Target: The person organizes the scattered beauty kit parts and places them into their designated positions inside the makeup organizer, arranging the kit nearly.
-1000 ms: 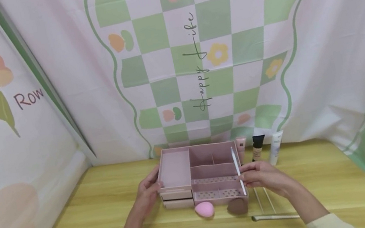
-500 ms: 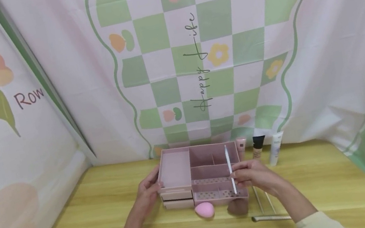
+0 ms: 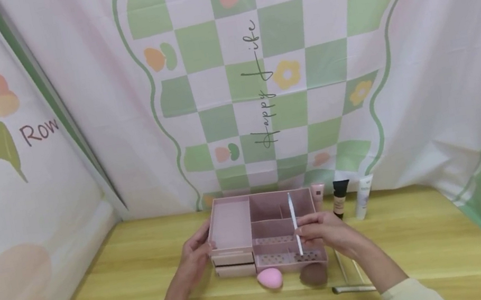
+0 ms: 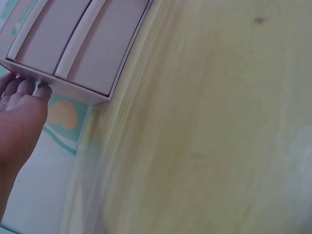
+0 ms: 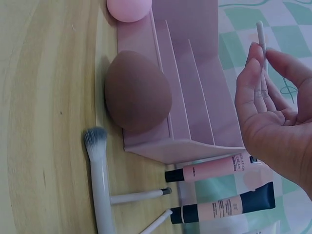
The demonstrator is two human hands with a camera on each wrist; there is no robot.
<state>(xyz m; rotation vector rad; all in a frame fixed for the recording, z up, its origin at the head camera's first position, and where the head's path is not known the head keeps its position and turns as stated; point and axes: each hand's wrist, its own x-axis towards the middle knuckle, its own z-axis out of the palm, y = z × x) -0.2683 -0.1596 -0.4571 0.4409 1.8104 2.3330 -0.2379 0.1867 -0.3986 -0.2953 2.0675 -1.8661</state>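
Note:
A pink compartment organizer (image 3: 233,221) with two small drawers (image 4: 73,44) stands on the wooden table. My left hand (image 3: 201,245) holds its left side, fingertips (image 4: 36,88) against the corner by the drawers. My right hand (image 3: 305,234) pinches a thin white stick-like brush (image 3: 293,216) upright over the organizer's right compartments (image 5: 190,97); the stick (image 5: 262,39) rises above my fingers. A pink sponge (image 3: 269,278) and a brown sponge (image 3: 313,274) lie against the organizer's front wall.
Three cosmetic tubes (image 3: 339,198) stand right of the organizer near the curtain. White makeup brushes (image 3: 353,288) lie on the table under my right forearm, one with a fluffy head (image 5: 95,141). Printed cloth walls close in the back and both sides.
My right hand has carried the white stick leftward, from the organizer's right edge to over its right compartments. The left hand has stayed on the organizer.

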